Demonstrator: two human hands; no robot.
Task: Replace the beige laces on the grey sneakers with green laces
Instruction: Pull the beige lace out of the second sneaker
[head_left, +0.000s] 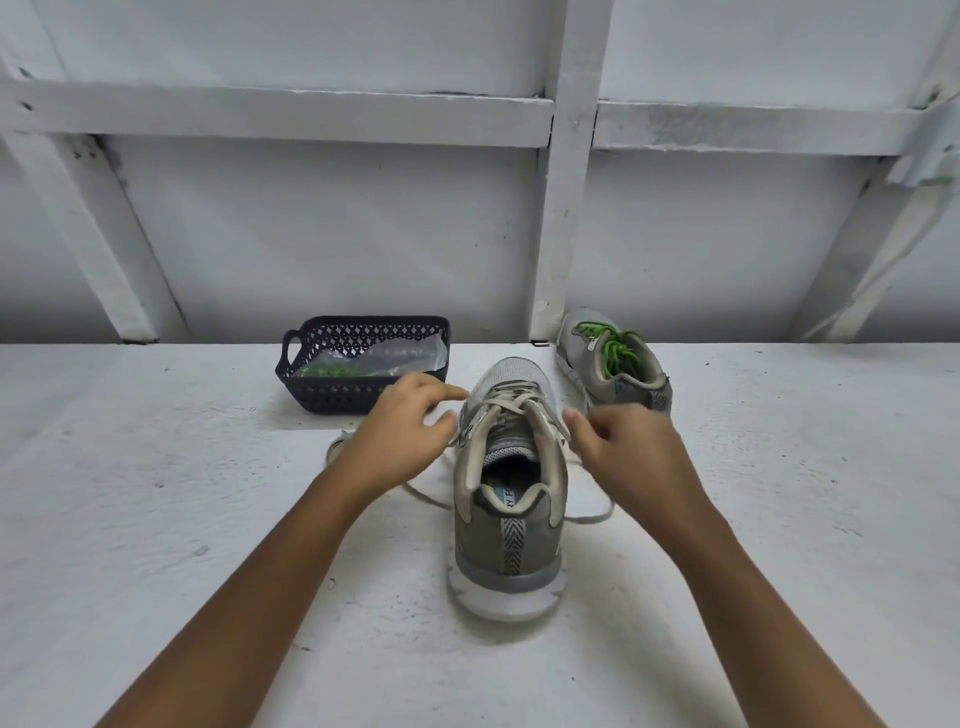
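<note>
The near sneaker (506, 493) stands upright in the middle of the white surface (208, 493), heel toward the camera and toe pointing away. It is grey with a paler mesh toe, beige trim round the collar, a thick white sole and a chevron-patterned strip down the heel. Its beige lace (511, 402) is still threaded in criss-cross rows over the tongue. The loose ends trail onto the surface on both sides of the shoe.

The left hand (402, 431) hovers just beside the shoe's left side. Its fingers are spread and loosely extended toward the lace rows, gripping nothing. The right hand (623, 441) sits against the shoe's right side with its fingers curled inward. It may be pinching the lace there, but the fingertips are hidden, so I cannot tell.

The far sneaker (613, 364) stands behind and to the right, apart from the near one, already threaded with a green lace (615, 348). To the left, near the wall, a dark perforated basket (332, 397) holds a clear plastic bag (395, 356) with something green inside it.
</note>
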